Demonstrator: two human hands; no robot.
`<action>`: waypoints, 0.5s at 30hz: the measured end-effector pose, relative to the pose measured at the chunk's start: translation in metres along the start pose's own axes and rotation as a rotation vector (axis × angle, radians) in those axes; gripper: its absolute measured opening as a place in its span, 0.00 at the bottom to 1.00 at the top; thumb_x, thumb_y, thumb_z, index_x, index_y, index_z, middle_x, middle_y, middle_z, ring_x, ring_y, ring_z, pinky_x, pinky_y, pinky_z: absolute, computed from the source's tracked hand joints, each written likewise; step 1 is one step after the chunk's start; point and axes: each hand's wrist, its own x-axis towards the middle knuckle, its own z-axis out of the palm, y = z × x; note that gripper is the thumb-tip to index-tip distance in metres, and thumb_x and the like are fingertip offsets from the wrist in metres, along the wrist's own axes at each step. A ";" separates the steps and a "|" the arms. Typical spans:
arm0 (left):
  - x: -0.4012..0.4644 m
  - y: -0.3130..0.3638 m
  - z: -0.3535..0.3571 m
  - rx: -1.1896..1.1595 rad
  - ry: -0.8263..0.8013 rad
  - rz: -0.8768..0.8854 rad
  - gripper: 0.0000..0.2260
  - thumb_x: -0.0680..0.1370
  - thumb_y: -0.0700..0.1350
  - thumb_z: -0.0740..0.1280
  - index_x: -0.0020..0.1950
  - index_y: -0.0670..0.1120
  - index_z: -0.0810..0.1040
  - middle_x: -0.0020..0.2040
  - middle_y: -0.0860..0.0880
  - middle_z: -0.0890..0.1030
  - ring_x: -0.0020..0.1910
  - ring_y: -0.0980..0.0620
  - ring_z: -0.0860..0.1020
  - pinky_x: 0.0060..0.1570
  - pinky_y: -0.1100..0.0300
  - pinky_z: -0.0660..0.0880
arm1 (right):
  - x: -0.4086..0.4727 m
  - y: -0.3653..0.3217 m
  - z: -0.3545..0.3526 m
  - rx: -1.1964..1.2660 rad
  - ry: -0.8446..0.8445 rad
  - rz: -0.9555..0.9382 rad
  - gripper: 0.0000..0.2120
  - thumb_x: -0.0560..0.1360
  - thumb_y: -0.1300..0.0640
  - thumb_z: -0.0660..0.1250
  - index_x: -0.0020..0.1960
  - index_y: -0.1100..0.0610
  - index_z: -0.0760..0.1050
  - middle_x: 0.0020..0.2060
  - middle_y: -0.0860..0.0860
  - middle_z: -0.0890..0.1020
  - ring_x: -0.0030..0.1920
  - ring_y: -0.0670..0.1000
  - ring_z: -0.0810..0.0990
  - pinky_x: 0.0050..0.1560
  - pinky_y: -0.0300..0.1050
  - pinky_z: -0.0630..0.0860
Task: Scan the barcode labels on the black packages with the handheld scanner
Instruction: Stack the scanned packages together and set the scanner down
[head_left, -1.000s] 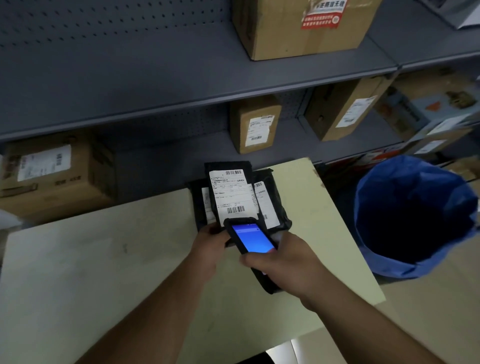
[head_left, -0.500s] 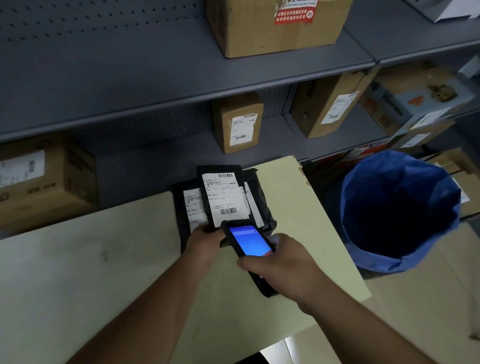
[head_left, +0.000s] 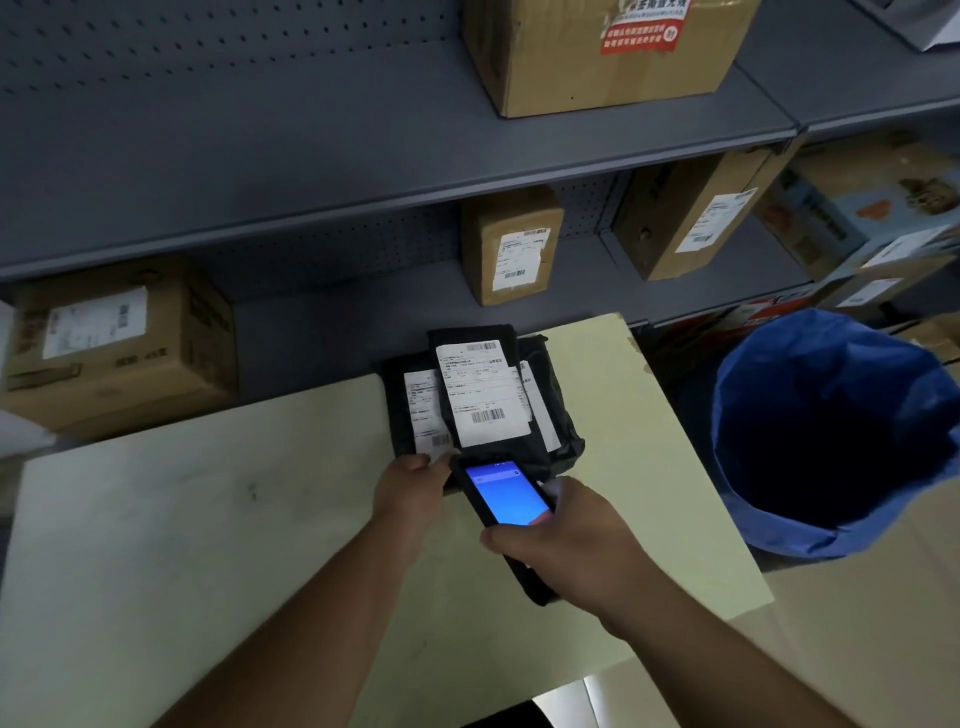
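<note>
A stack of black packages (head_left: 558, 415) lies at the far edge of the pale table (head_left: 208, 519). The top package (head_left: 470, 335) carries a white barcode label (head_left: 483, 392). A second label (head_left: 426, 410) shows on the package beneath, at the left. My left hand (head_left: 413, 486) grips the near edge of the stack. My right hand (head_left: 576, 540) holds the black handheld scanner (head_left: 506, 493), whose blue screen is lit. The scanner's head sits just below the top label.
Grey metal shelving (head_left: 363, 171) stands behind the table with several cardboard boxes, one (head_left: 511, 244) right behind the stack. A bin lined with a blue bag (head_left: 831, 431) stands to the right of the table.
The view has shifted slightly. The left label under the top package shows more than before. Both hands keep their grip, and the scanner stays at the lower edge of the top label.
</note>
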 end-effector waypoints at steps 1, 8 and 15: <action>-0.003 -0.004 -0.007 0.031 0.013 0.001 0.26 0.68 0.63 0.66 0.49 0.42 0.82 0.50 0.46 0.84 0.45 0.49 0.81 0.50 0.58 0.78 | -0.001 -0.001 0.005 -0.014 -0.002 -0.005 0.19 0.66 0.49 0.79 0.49 0.55 0.76 0.32 0.45 0.79 0.27 0.44 0.76 0.26 0.35 0.72; -0.011 -0.041 -0.059 0.083 0.180 -0.037 0.26 0.78 0.57 0.69 0.71 0.44 0.75 0.65 0.44 0.82 0.52 0.45 0.79 0.52 0.57 0.73 | -0.009 -0.009 0.050 -0.173 -0.037 -0.046 0.21 0.66 0.46 0.76 0.51 0.52 0.70 0.35 0.53 0.85 0.25 0.47 0.77 0.31 0.43 0.76; -0.024 -0.076 -0.112 0.160 0.290 -0.013 0.22 0.81 0.57 0.65 0.72 0.48 0.74 0.67 0.45 0.81 0.56 0.45 0.80 0.53 0.57 0.72 | -0.011 -0.010 0.099 -0.253 -0.036 -0.075 0.22 0.66 0.44 0.77 0.49 0.51 0.68 0.42 0.53 0.85 0.34 0.50 0.83 0.32 0.43 0.77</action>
